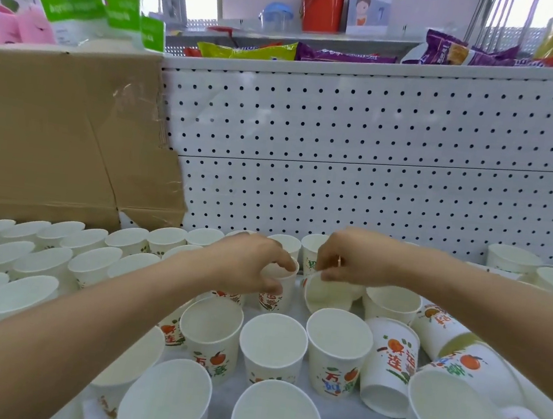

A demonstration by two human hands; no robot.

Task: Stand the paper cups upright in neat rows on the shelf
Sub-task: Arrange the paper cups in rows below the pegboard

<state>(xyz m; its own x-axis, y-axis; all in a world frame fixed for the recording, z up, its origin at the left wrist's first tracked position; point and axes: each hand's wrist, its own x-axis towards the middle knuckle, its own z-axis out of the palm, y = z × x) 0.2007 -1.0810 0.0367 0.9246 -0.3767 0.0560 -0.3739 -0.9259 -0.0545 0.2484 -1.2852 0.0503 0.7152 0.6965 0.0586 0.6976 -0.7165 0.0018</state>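
Observation:
Several white paper cups with orange-and-green print cover the shelf (335,409). Upright cups stand in rows at the left (86,263). My left hand (248,264) grips the rim of an upright cup (277,299) near the shelf's middle. My right hand (352,259) pinches the rim of a tilted cup (324,294) whose mouth faces me. One cup (388,366) stands upside down at the right, and another (440,328) lies on its side beside it.
A white pegboard back panel (377,158) rises behind the cups. A brown cardboard box (56,136) stands at the back left. Snack bags (248,51) and green-labelled packs (94,13) sit on the shelf above. White bowls (514,258) are stacked at the far right.

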